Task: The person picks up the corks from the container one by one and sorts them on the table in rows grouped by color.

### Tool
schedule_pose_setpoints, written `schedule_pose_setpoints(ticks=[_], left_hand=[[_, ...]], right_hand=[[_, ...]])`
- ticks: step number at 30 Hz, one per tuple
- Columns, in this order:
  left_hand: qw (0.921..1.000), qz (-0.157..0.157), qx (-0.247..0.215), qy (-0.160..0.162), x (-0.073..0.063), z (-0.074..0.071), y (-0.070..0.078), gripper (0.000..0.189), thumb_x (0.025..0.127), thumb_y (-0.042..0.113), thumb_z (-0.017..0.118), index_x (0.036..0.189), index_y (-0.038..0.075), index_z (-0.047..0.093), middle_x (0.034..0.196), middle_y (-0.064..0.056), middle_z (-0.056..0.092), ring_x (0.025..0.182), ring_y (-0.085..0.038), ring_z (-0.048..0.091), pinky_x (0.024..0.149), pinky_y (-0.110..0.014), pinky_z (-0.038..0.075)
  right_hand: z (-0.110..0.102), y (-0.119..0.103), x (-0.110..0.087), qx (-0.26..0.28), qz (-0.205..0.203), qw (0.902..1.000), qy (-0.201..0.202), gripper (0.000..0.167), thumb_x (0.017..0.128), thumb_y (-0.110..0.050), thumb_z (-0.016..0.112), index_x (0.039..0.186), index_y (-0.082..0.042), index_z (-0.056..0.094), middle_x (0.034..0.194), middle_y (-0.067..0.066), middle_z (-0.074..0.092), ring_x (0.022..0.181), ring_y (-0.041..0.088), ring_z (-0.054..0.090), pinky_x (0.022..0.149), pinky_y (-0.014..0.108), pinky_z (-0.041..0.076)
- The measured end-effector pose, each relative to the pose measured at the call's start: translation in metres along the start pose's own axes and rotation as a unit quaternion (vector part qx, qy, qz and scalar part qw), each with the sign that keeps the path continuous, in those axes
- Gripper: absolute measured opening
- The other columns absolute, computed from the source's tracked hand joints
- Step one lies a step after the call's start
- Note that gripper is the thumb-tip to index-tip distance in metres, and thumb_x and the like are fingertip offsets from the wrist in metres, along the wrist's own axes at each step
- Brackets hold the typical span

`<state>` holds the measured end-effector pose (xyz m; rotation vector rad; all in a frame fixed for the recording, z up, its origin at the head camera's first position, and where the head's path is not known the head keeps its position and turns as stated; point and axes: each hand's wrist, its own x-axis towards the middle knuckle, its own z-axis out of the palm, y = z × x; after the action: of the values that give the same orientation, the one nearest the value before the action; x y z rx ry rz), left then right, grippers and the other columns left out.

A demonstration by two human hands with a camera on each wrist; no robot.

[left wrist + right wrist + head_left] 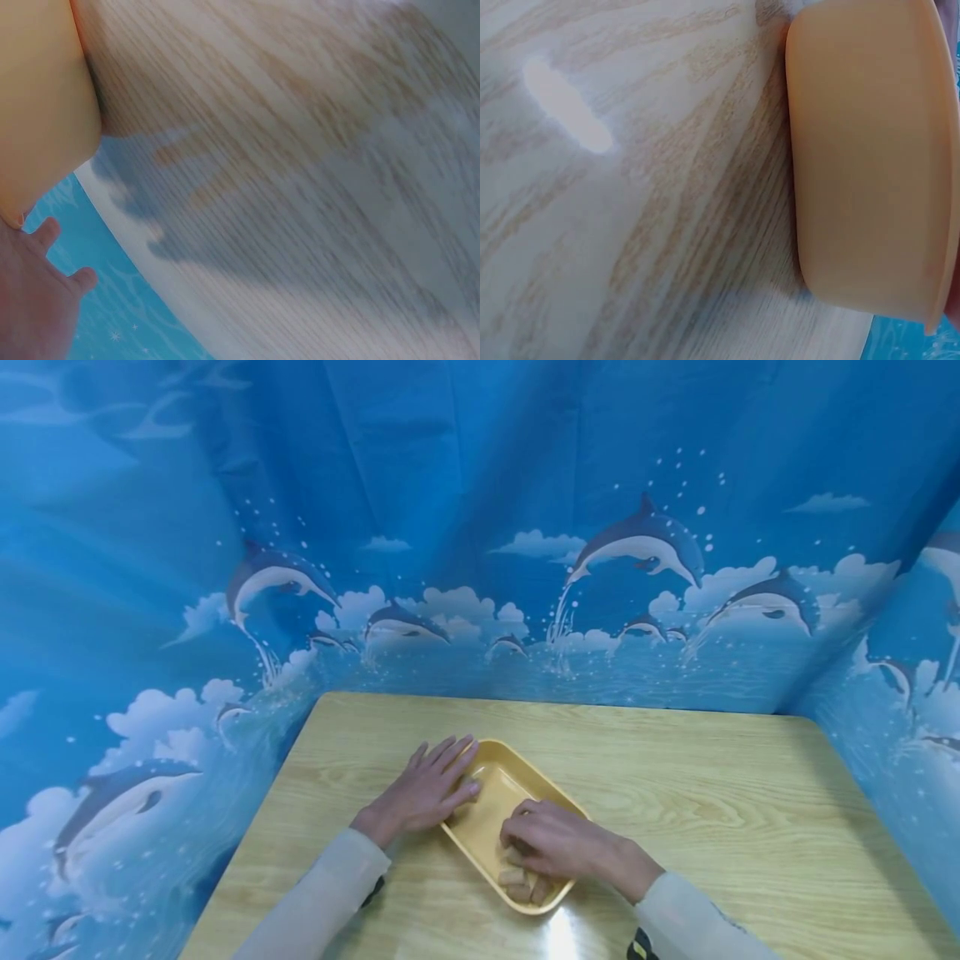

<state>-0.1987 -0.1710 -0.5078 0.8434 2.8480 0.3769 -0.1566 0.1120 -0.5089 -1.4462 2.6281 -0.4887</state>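
Note:
A yellow rectangular tray (551, 787) stands on the table, its long side slanting from far left to near right. Over its far left rim lies my left hand (427, 789), fingers spread and fairly straight, the thumb reaching inside. Deeper in the tray my right hand (555, 839) bends its fingers down and pinches a small light-brown block, mostly hidden by the fingers. Several more light-brown blocks (514, 885) lie in the tray's near corner, just below that hand. Both wrist views show mainly the tray's outer wall (870, 157); the left one also catches part of the left hand (34, 289).
The tray rests on a light wood-grain table (712, 793) with rounded far corners. Blue sheeting printed with dolphins and clouds (480, 527) hangs behind the table and along both sides. A bright reflection lies on the tabletop near the tray's front corner.

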Motion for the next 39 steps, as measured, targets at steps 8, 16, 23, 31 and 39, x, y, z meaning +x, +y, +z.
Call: schedule_pose_setpoints(ticks=[8,16,23,31,39], left_hand=[[1.0,-0.006,-0.002,-0.007,0.001,0.0,0.0,0.076,0.115,0.062,0.03,0.177,0.023,0.011,0.185,-0.004,0.013,0.171,-0.032,0.013,0.137,-0.066,0.009],[0.9999,-0.009,-0.006,-0.013,0.001,-0.001,0.001,0.076,0.116,0.061,0.032,0.177,0.021,0.011,0.185,-0.006,0.013,0.172,-0.032,0.011,0.137,-0.065,0.008],[0.9999,-0.004,-0.002,-0.009,0.001,0.0,0.0,0.076,0.116,0.06,0.033,0.177,0.02,0.011,0.185,-0.006,0.014,0.171,-0.033,0.013,0.137,-0.066,0.009],[0.9999,-0.003,-0.004,-0.009,0.001,0.0,0.0,0.076,0.116,0.061,0.033,0.177,0.022,0.01,0.185,-0.006,0.014,0.171,-0.036,0.014,0.137,-0.065,0.008],[0.9999,-0.007,-0.005,-0.01,0.001,0.001,-0.001,0.077,0.115,0.062,0.032,0.177,0.023,0.009,0.185,-0.004,0.012,0.171,-0.033,0.012,0.138,-0.064,0.008]], right_hand=[[0.001,0.001,-0.002,0.001,0.0,1.0,-0.002,0.026,0.099,-0.022,0.079,0.124,-0.027,0.073,0.111,-0.012,0.074,0.106,0.006,0.066,0.099,0.032,0.057],[-0.004,0.005,-0.005,0.072,0.041,0.9966,-0.002,0.028,0.1,-0.025,0.076,0.128,-0.026,0.073,0.119,-0.014,0.072,0.109,0.005,0.062,0.102,0.034,0.056],[-0.012,0.007,-0.006,0.147,0.092,0.9846,0.024,0.02,0.096,-0.023,0.082,0.111,-0.026,0.069,0.112,-0.012,0.072,0.105,0.007,0.065,0.094,0.032,0.059],[-0.016,0.007,-0.013,0.191,0.118,0.9726,0.06,0.025,0.091,-0.019,0.086,0.104,-0.027,0.066,0.103,-0.011,0.067,0.096,0.004,0.061,0.084,0.025,0.056],[-0.02,0.01,-0.023,0.203,0.144,0.9621,0.111,0.028,0.091,-0.015,0.085,0.108,-0.027,0.066,0.103,-0.012,0.067,0.097,0.006,0.062,0.083,0.027,0.059]])
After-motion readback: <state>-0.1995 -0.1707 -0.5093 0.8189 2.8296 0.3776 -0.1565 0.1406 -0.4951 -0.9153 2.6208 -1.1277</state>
